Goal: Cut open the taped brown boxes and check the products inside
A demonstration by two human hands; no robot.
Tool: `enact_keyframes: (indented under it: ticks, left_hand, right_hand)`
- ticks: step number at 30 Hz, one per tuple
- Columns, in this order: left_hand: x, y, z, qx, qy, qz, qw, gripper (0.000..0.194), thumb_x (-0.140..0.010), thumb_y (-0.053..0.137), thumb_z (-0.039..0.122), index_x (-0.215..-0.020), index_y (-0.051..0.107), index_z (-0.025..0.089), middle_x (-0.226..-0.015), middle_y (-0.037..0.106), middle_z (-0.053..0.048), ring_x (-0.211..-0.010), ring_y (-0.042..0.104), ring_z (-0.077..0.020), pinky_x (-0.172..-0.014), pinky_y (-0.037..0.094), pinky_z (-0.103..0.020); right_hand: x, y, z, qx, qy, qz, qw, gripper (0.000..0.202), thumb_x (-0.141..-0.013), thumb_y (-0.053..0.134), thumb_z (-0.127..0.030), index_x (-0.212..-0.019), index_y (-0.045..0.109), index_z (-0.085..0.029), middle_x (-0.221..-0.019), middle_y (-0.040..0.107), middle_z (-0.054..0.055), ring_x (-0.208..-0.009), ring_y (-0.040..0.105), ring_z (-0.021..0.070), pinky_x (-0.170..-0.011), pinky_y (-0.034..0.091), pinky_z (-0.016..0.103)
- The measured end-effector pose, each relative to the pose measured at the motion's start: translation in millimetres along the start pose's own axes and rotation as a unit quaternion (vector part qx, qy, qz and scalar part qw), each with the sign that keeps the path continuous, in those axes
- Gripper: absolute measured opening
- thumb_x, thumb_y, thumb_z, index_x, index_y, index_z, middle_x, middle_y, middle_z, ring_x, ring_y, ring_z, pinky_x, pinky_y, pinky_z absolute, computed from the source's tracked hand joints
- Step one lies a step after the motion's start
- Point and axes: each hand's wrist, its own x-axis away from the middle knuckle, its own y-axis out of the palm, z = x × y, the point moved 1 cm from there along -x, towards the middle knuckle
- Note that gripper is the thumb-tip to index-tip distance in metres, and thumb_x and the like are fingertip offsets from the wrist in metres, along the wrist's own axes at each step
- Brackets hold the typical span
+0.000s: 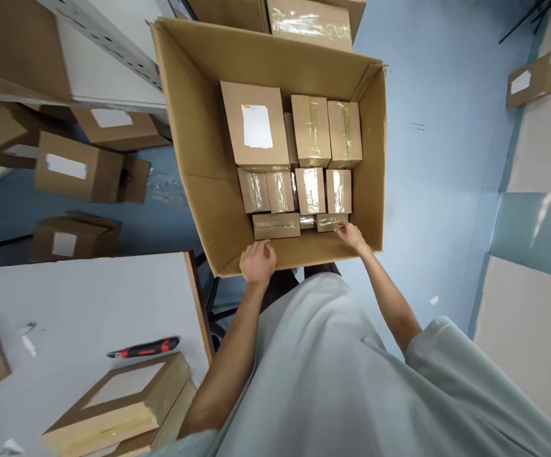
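Note:
A large open carton (194, 171) stands in front of me with several smaller taped boxes inside. The biggest of these is a box (256, 155) with a white label, at the upper left. My left hand (258, 261) rests on the near rim of the carton, its fingers curled over the edge. Inside the near right corner, my right hand (350, 234) has its fingertips at a small taped box (325, 223) in the front row. Beside that row lies a longer flat box (276, 226).
A white table (80, 304) at the lower left bears a red and black cutter (149, 348) and stacked boxes (127, 400). Shelving (113, 95) and labelled boxes (68, 166) stand at the left. Another box (535, 80) is by the right wall.

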Motion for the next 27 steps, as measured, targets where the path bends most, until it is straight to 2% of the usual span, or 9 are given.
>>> enact_keyframes:
  ticks: [3, 6, 9, 12, 14, 17, 20, 24, 27]
  left_hand:
    - [0.7, -1.2, -6.9, -0.006, -0.021, 0.022, 1.0, 0.032, -0.102, 0.052, 0.023, -0.109, 0.083, 0.022, -0.114, 0.086, -0.015, -0.111, 0.078, -0.0352, -0.105, 0.054, -0.046]
    - [0.0, -1.7, -10.7, -0.016, -0.04, 0.019, 0.999, 0.029, -0.101, 0.054, 0.023, -0.106, 0.083, 0.023, -0.11, 0.086, -0.014, -0.106, 0.079, -0.0344, -0.096, 0.054, -0.043]
    - [1.8, -2.3, -12.3, -0.039, -0.061, -0.01, 0.997, 0.03, -0.101, 0.056, 0.024, -0.108, 0.084, 0.023, -0.109, 0.086, -0.013, -0.1, 0.079, -0.0338, -0.087, 0.052, -0.04]
    - [5.4, -4.3, -12.9, -0.058, -0.074, -0.03, 0.995, 0.03, -0.102, 0.056, 0.025, -0.11, 0.085, 0.023, -0.109, 0.086, -0.013, -0.097, 0.078, -0.0336, -0.084, 0.049, -0.039]
    - [7.2, -6.1, -13.0, -0.063, -0.085, -0.038, 0.994, 0.028, -0.102, 0.057, 0.025, -0.109, 0.085, 0.024, -0.108, 0.086, -0.012, -0.095, 0.077, -0.0327, -0.081, 0.048, -0.038]
    - [8.3, -8.5, -12.7, -0.062, -0.107, -0.048, 0.991, 0.026, -0.102, 0.059, 0.025, -0.107, 0.084, 0.026, -0.107, 0.085, -0.011, -0.093, 0.076, -0.0313, -0.078, 0.046, -0.037]
    - [10.1, -9.2, -12.3, -0.047, -0.117, -0.058, 0.99, 0.027, -0.103, 0.059, 0.025, -0.11, 0.085, 0.026, -0.111, 0.085, -0.011, -0.094, 0.078, -0.0311, -0.079, 0.048, -0.037]
    - [5.9, -5.2, -13.3, 0.029, -0.122, -0.086, 0.988, 0.03, -0.102, 0.064, 0.03, -0.126, 0.083, 0.028, -0.125, 0.084, -0.013, -0.105, 0.081, -0.0354, -0.09, 0.057, -0.044]
    - [-31.0, -3.6, -17.2, 0.151, -0.098, -0.066, 0.981, 0.045, -0.105, 0.064, 0.036, -0.148, 0.074, 0.026, -0.149, 0.076, -0.018, -0.137, 0.073, -0.04, -0.115, 0.056, -0.054]
  right_hand:
    - [-33.1, -9.0, -17.1, 0.004, -0.009, 0.005, 1.0, 0.049, -0.113, 0.066, -0.035, -0.157, 0.068, -0.014, -0.15, 0.079, 0.021, -0.145, 0.074, 0.0374, -0.126, 0.056, 0.051]
    - [-72.3, -14.9, -53.0, -0.011, -0.058, 0.047, 0.997, 0.061, -0.114, 0.065, -0.044, -0.166, 0.06, -0.014, -0.167, 0.065, 0.022, -0.159, 0.061, 0.0372, -0.134, 0.049, 0.052]
    - [-116.6, -12.7, -108.9, -0.048, -0.146, 0.092, 0.984, 0.083, -0.111, 0.07, -0.053, -0.177, 0.044, -0.011, -0.179, 0.05, 0.025, -0.168, 0.049, 0.0394, -0.14, 0.042, 0.055]
    - [-163.4, 0.8, -177.1, -0.072, -0.208, 0.101, 0.97, 0.111, -0.107, 0.074, -0.065, -0.187, 0.019, -0.011, -0.189, 0.03, 0.027, -0.176, 0.033, 0.0435, -0.143, 0.033, 0.063]
    - [-192.2, 14.9, -220.7, -0.074, -0.205, 0.09, 0.972, 0.127, -0.104, 0.076, -0.07, -0.188, 0.002, -0.01, -0.193, 0.013, 0.03, -0.18, 0.019, 0.0487, -0.143, 0.026, 0.071]
    - [-224.5, 39.9, -268.1, -0.053, -0.137, 0.061, 0.987, 0.145, -0.098, 0.079, -0.075, -0.185, -0.014, -0.007, -0.192, -0.014, 0.035, -0.18, 0.0, 0.0562, -0.141, 0.014, 0.079]
    - [-240.2, 59.9, -287.5, -0.039, -0.082, 0.055, 0.994, 0.153, -0.093, 0.076, -0.087, -0.185, -0.017, -0.007, -0.188, -0.033, 0.034, -0.178, -0.019, 0.057, -0.138, 0.001, 0.083]
    - [-243.9, 66.6, -285.4, -0.019, -0.075, 0.058, 0.995, 0.159, -0.089, 0.076, -0.092, -0.185, -0.017, -0.008, -0.185, -0.04, 0.032, -0.176, -0.029, 0.0542, -0.137, -0.005, 0.081]
    - [-242.8, 62.2, -278.9, 0.002, -0.081, 0.034, 0.996, 0.157, -0.09, 0.079, -0.085, -0.185, -0.017, -0.006, -0.183, -0.043, 0.032, -0.176, -0.03, 0.0541, -0.139, -0.002, 0.08]
